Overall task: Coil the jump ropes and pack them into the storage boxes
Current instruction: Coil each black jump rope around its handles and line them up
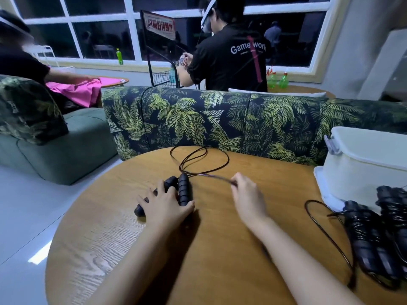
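Wood-grain, round, tan table (220,249): work surface, bearing all items below.

Two black ribbed foam handles (184,190) of one jump rope: side by side near the table's middle, lying under the left hand (166,205). The fingers are spread fairly flat across them, pressing rather than clasping.

Thin black cord (213,176) of the same rope: runs from the handle tops to the right hand (246,194), which pinches it between curled fingers and thumb. The remainder lies in loose overlapping loops at the table's far edge, against the leaf-print sofa back (198,119). Not yet coiled.

White lidded plastic storage box (363,168): at the right edge, well apart from this rope.

Black bundled ropes (378,227): just in front of the box, one slack strand trailing over the table.

Hazards, as judged:
- The far loops cross one another, so a hard pull could cinch them into a knot.
- A loop may slip off the far edge and snag behind the sofa.
- The handles are only pressed down, so tension on the cord could roll them apart.
- The trailing strand nearby could tangle with the new coil.
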